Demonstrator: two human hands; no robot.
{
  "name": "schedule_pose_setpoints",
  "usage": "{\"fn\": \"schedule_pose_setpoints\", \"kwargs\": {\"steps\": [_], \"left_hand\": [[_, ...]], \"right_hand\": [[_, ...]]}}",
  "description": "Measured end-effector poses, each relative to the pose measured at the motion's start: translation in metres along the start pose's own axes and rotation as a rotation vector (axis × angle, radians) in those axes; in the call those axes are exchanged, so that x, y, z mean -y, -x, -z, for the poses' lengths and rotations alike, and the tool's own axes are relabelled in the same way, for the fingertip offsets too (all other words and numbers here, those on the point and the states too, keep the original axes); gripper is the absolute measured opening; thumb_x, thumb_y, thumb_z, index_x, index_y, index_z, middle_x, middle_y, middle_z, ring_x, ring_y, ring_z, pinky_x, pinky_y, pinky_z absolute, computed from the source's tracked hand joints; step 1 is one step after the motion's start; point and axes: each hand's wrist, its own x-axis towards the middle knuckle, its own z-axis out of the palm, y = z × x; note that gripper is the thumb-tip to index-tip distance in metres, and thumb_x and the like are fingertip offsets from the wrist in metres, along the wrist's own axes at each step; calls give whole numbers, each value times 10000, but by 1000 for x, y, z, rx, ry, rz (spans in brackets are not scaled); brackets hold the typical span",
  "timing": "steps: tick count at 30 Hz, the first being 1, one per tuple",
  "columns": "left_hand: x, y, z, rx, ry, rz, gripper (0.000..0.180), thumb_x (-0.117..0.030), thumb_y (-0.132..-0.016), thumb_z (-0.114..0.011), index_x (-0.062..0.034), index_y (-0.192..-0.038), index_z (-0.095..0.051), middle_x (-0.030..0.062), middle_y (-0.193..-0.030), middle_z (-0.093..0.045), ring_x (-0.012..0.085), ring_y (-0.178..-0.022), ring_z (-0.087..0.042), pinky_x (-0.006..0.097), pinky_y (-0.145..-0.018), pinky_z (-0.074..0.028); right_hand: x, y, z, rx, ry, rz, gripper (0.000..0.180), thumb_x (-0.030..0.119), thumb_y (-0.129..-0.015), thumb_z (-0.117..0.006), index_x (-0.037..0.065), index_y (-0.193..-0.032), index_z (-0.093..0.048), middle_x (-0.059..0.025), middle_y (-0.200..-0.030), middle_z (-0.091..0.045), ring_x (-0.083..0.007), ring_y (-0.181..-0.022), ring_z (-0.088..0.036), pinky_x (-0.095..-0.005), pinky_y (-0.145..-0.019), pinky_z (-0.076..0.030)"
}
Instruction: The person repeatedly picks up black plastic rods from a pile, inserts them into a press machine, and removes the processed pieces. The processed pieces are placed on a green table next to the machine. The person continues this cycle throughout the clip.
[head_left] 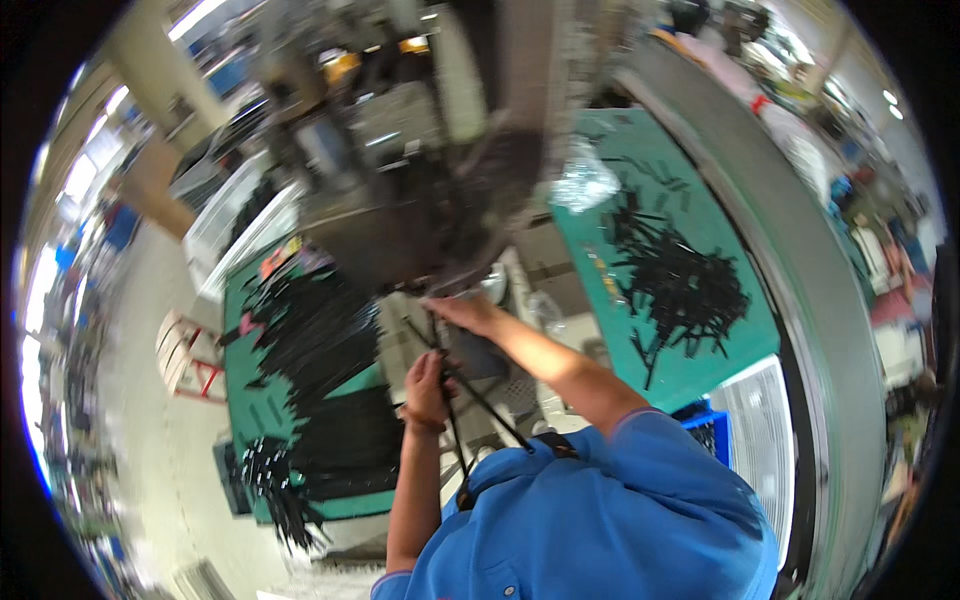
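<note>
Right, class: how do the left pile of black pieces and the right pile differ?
The left pile has mostly long strips, roughly side by side; the right pile has shorter pieces, jumbled.
The left pile spills past its table's edge; the right pile lies within its table.
Both are black, on green tabletops.

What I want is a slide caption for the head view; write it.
Left hand gripping black strips, right hand at a machine, between green tables heaped with black pieces.
</note>
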Motion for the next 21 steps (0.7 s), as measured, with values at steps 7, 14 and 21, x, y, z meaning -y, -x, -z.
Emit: {"fn": "schedule_pose_setpoints", "kwargs": {"steps": [7, 14, 21], "left_hand": [[0, -5, -1, 3, 0, 16, 182, -257, -933, -494, -87, -976, -538, 54, -791, -607, 69, -485, -440, 214, -408, -366], [-3, 2, -8, -33, -59, 5, 182, -261, -937, -486, -95, -976, -549, 35, -781, -575, 64, -499, -412, 200, -425, -344], [1, 4, -5, 65, -50, -39, 179, -235, -913, -523, -84, -1008, -531, 24, -811, -547, 56, -502, -409, 192, -415, -328]], "right_hand": [[12, 7, 28, -72, -461, -514, 146, 74, -780, -675, 26, -780, -537, -41, -653, -563, -122, -495, -519, -267, -420, -400], [-1, 178, 234, -653, -338, -476, 269, 142, -759, -726, -37, -926, -613, -79, -731, -625, -137, -580, -597, -236, -520, -502], [-37, 338, 383, -1231, 726, -677, 150, 106, -740, -656, -17, -813, -611, -138, -778, -637, -248, -675, -632, -383, -594, -522]]}}
